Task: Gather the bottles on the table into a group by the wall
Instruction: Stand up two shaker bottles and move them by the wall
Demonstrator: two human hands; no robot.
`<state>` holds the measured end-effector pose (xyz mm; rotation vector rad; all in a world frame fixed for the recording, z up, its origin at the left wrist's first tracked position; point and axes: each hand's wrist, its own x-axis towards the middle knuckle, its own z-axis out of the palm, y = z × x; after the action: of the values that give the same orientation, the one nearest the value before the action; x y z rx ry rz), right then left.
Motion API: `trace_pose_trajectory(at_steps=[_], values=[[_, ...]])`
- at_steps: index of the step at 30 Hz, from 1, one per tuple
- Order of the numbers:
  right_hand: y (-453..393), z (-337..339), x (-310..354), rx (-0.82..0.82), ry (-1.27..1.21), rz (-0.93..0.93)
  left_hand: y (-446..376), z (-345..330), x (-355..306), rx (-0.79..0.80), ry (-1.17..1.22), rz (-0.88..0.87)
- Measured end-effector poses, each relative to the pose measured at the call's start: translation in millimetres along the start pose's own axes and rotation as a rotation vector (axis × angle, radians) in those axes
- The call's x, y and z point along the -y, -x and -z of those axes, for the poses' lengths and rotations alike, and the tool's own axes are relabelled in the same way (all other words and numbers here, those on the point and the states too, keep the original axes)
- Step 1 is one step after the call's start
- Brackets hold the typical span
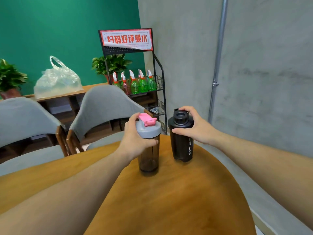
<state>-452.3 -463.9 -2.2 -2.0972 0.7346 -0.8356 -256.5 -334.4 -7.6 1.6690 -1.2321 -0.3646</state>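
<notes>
Two shaker bottles stand upright on the wooden table (169, 200), near its far end by the grey concrete wall. The smoky see-through bottle (149, 158) has a grey lid and a pink flip cap; my left hand (133, 139) grips it around the lid. To its right stands the black sport bottle (182, 146), and my right hand (194, 126) holds it at the lid. A narrow gap separates the bottles. Both bases rest on the tabletop.
The grey concrete wall (254, 82) with a metal pipe runs along the table's right side. Two grey chairs (105, 107) stand at the left. A black wire rack (149, 85) with green spray bottles stands beyond the table's far end.
</notes>
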Motion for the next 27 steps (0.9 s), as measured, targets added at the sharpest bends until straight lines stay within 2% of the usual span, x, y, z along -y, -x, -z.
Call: trace_pose_trajectory(at_steps=[5,17,27], values=[[-19.2,2.3,-28.4,0.031,-0.022,-0.015,-23.5,-29.6,7.0,-0.018,0.008,-0.007],[-31.5,4.6,-52.7,0.12,-0.047,0.004,-28.1,-51.3,4.8,-0.084,-0.058,-0.047],[-20.5,12.9,-44.1,0.122,-0.026,-0.054,-18.5,-51.2,-12.3,-0.076,-0.086,0.043]])
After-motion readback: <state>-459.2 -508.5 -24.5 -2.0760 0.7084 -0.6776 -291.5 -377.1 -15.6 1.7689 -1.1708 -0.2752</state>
